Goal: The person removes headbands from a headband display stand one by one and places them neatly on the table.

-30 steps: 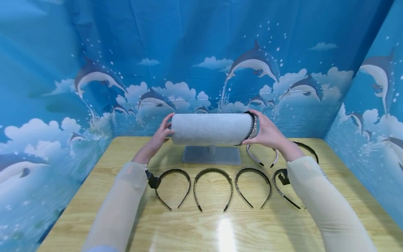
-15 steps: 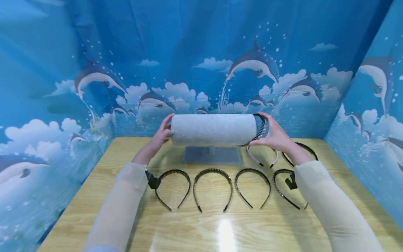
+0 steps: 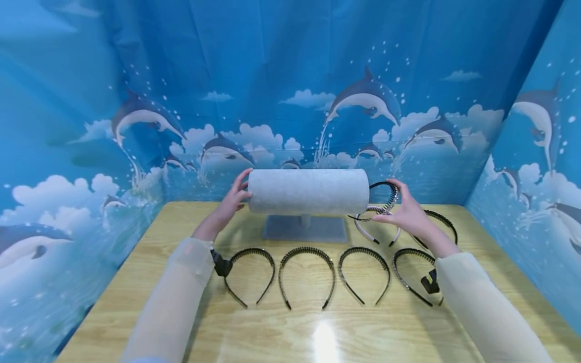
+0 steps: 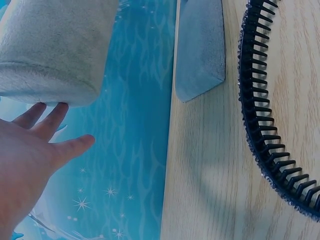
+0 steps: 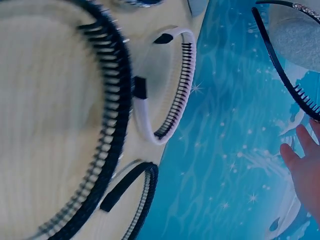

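A light grey padded roll [image 3: 308,191] lies level on a post above a flat grey base [image 3: 281,229]. My left hand [image 3: 227,207] is at its left end, fingertips touching the end face; in the left wrist view these fingers are spread and fairly straight against the roll [image 4: 55,45]. My right hand [image 3: 408,212] pinches a black toothed headband [image 3: 391,199] with a sparkly outer face, thumb below and fingers above. That headband is just past the roll's right end, its tips pointing toward the roll. The right wrist view shows its dark arm [image 5: 280,70] beside the roll's end.
Several black toothed headbands stand in a row at the front, including one in the middle [image 3: 307,250]. Behind the right end are a pale pink headband [image 3: 361,232] and another black one [image 3: 447,220]. A dolphin-print backdrop [image 3: 290,75] rises behind the wooden table [image 3: 254,333].
My right hand has slid the black headband rightward, from around the roll's right end to off it. The left hand has stayed at the left end.
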`<state>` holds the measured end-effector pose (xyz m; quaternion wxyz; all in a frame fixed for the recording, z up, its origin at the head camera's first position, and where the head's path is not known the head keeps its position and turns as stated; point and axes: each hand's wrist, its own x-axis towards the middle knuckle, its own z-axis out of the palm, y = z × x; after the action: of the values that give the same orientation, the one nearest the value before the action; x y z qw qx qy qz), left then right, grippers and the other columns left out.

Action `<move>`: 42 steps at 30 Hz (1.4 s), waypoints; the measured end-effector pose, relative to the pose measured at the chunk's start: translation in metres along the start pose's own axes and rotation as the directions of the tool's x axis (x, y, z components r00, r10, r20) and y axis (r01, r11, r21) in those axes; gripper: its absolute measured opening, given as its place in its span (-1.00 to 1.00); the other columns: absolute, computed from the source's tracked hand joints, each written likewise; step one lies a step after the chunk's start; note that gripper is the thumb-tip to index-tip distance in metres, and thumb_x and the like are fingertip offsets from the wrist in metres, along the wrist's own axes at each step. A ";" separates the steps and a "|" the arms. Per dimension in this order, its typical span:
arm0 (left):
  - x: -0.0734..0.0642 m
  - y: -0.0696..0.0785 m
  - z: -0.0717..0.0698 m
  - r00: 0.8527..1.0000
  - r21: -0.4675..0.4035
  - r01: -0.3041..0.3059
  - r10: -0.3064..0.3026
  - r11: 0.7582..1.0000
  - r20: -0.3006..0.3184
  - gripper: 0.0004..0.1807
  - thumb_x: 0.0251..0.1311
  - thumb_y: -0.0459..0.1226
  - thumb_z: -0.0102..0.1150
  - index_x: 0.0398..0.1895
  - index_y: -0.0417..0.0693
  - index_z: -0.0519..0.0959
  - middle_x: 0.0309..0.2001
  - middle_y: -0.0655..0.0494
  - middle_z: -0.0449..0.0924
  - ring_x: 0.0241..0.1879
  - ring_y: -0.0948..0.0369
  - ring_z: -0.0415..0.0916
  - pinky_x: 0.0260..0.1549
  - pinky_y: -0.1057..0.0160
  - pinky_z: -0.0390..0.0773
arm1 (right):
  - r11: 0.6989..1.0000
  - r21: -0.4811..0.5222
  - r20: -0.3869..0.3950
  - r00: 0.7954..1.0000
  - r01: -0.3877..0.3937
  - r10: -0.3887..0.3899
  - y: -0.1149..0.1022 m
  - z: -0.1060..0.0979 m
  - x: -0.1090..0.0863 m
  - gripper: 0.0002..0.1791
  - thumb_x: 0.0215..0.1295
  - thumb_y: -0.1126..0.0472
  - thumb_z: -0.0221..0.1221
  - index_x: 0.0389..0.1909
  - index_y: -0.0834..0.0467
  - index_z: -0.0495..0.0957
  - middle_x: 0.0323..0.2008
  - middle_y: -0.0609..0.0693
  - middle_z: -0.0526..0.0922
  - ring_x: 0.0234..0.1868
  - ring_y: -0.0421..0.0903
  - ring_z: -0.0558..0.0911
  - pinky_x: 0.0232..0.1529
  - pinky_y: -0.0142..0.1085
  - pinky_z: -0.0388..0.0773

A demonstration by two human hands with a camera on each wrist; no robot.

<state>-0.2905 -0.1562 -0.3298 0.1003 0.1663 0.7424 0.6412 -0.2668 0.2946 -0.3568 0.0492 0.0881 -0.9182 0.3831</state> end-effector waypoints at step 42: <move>0.003 -0.002 -0.001 1.000 0.011 -0.007 0.007 1.000 -0.002 -0.25 0.37 -0.27 -0.21 0.57 0.07 -0.22 0.52 -0.20 -0.24 0.45 -0.19 -0.20 0.26 -0.37 -0.12 | 0.992 -0.129 -0.205 0.979 -0.009 -0.018 0.070 -0.078 -0.152 0.14 0.05 0.21 0.43 0.55 0.01 -0.10 0.31 0.53 0.04 0.21 0.61 0.08 -0.08 0.57 -0.04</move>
<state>-0.2940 -0.1563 -0.3311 0.0964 0.1688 0.7455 0.6375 -0.1299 0.4173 -0.3753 0.1503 0.0466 -0.9308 0.3299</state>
